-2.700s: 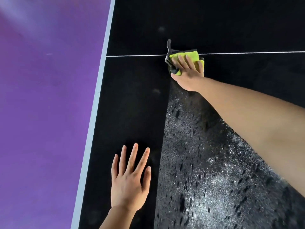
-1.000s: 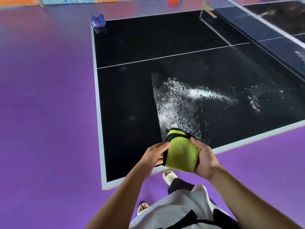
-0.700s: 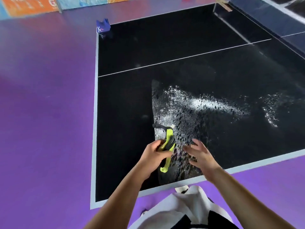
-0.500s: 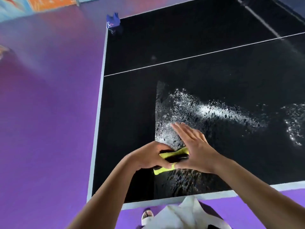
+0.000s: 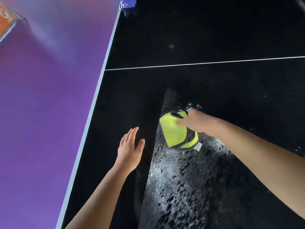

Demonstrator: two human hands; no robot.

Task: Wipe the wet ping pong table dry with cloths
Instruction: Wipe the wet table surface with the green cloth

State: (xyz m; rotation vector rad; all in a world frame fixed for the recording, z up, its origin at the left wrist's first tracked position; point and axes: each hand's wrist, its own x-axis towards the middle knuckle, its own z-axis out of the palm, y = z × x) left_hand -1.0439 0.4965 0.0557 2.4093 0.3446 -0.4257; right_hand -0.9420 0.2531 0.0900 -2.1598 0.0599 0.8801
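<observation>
The black ping pong table (image 5: 206, 38) fills the view, with a white line (image 5: 198, 63) across it. A wet patch of droplets (image 5: 181, 187) glistens in the near middle; the strip to its left looks dry. A folded yellow-green cloth (image 5: 176, 133) with grey edging sits at the top of the wet patch. My right hand (image 5: 199, 123) grips its upper right part, thumb and fingers around the fold; the hand is blurred. My left hand (image 5: 130, 149) is open with straight fingers over the dry strip, left of the cloth.
The table's pale left edge (image 5: 92, 113) runs diagonally, with purple floor (image 5: 41, 121) beyond it. A small blue object (image 5: 127, 4) sits at the far left corner of the table. An orange banner (image 5: 6, 22) shows at the top left.
Both hands held the cloth near the table's front edge. My left hand has let go and opened; my right hand has carried the cloth forward to the top of the wet patch.
</observation>
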